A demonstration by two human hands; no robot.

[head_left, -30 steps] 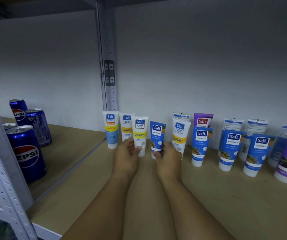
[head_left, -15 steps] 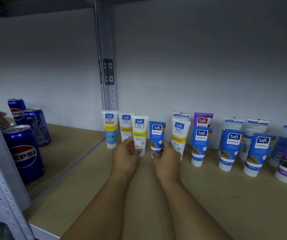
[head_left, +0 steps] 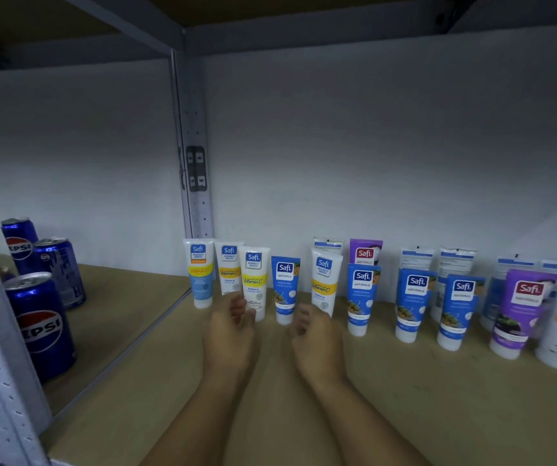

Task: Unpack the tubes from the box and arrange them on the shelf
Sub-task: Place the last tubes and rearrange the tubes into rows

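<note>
Hovering both hands low over the shelf, I have nothing in either one. My left hand hangs with its fingers loosely curled and apart, the tips just in front of the white-and-yellow tube; whether they touch its cap I cannot tell. My right hand is the same, fingers slack and empty, just beside the foot of the small blue tube that stands between my two hands.

That blue tube stands on its cap, long axis upright, directly ahead of my fingertips and a touch nearer the right hand. Another white-and-yellow tube stands close on its right, leaning slightly. The rest of the tubes run in two ranks along the back edge of the shelf toward the right corner, all upright.

The front half of the shelf board lies bare, so I judge there is room to draw my arms straight back. On the left, past the steel post, stand the Pepsi cans, well apart from my reach. No box shows.
</note>
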